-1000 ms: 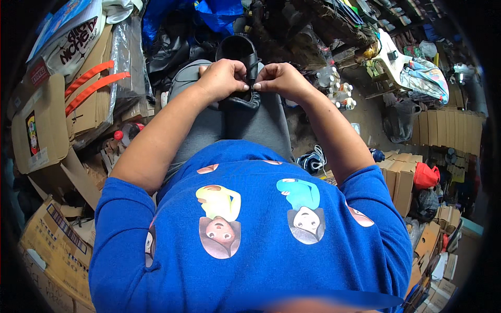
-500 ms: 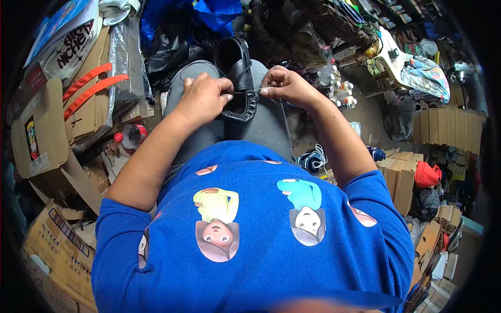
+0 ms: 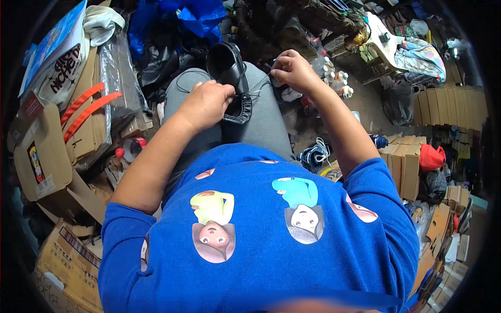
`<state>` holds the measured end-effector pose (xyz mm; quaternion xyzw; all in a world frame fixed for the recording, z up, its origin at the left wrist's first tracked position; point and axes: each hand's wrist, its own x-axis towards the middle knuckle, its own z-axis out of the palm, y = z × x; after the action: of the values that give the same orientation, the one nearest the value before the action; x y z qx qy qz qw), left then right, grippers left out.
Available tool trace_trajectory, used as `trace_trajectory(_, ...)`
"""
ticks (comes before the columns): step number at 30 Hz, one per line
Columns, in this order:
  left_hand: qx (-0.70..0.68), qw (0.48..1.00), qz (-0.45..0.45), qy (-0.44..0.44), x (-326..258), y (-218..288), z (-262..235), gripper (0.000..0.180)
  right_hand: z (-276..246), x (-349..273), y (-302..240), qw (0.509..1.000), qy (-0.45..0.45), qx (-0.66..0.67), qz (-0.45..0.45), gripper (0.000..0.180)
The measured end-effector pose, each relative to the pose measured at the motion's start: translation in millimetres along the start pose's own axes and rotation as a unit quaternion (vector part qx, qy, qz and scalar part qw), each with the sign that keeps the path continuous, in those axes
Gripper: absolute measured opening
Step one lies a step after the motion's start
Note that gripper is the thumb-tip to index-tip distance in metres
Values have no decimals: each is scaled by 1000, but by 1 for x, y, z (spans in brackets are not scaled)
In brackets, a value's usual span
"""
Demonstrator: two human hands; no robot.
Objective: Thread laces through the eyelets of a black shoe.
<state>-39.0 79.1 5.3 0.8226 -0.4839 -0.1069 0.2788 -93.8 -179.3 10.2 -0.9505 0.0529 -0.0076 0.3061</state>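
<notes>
A black shoe point(image 3: 229, 73) rests on my lap, on grey trousers point(image 3: 261, 125), with its opening facing away from me. My left hand point(image 3: 206, 104) grips the shoe near its sole edge. My right hand point(image 3: 292, 70) is raised to the right of the shoe and pinches a thin thread point(image 3: 258, 88) that runs taut back to the shoe. My blue printed shirt fills the lower part of the view.
Flattened cardboard boxes point(image 3: 47, 156) and plastic-wrapped stock with orange strips point(image 3: 88, 109) lie on my left. A blue bag point(image 3: 193, 15) and dark shoes sit ahead. Small bottles point(image 3: 334, 78), a sneaker point(image 3: 313, 154), brown boxes point(image 3: 402, 161) and a red bag point(image 3: 430, 156) crowd the right.
My hands were together on the shoe; my right hand has pulled away to the right, drawing the thread out. My left hand stays on the shoe.
</notes>
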Motion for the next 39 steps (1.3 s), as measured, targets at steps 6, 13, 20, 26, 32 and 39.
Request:
trace_trajectory(6, 20, 1000, -7, 1, -6, 3, -6, 10, -10, -17, -66, 938, -98, -233, -238, 10)
trace_trajectory(13, 104, 992, 77, 12, -29, -11, -17, 10, 6, -10, -58, 908, -153, -246, -304, 7)
trace_trajectory(20, -142, 969, -149, 139, -118, -50, -68, 10, -30, -33, 31, 961, -82, 244, 101, 17)
trace_trajectory(26, -528, 834, 113, 114, -37, 10, -73, 18, -1, -2, -63, 730, -19, 684, 10, 23)
trace_trajectory(32, -490, 867, -85, 23, -66, 3, -55, 15, -16, -21, -64, 901, -350, 248, -65, 26)
trace_trajectory(39, -211, 817, -148, 515, -255, -123, -230, 18, -86, -98, 123, 961, -147, -164, 168, 24)
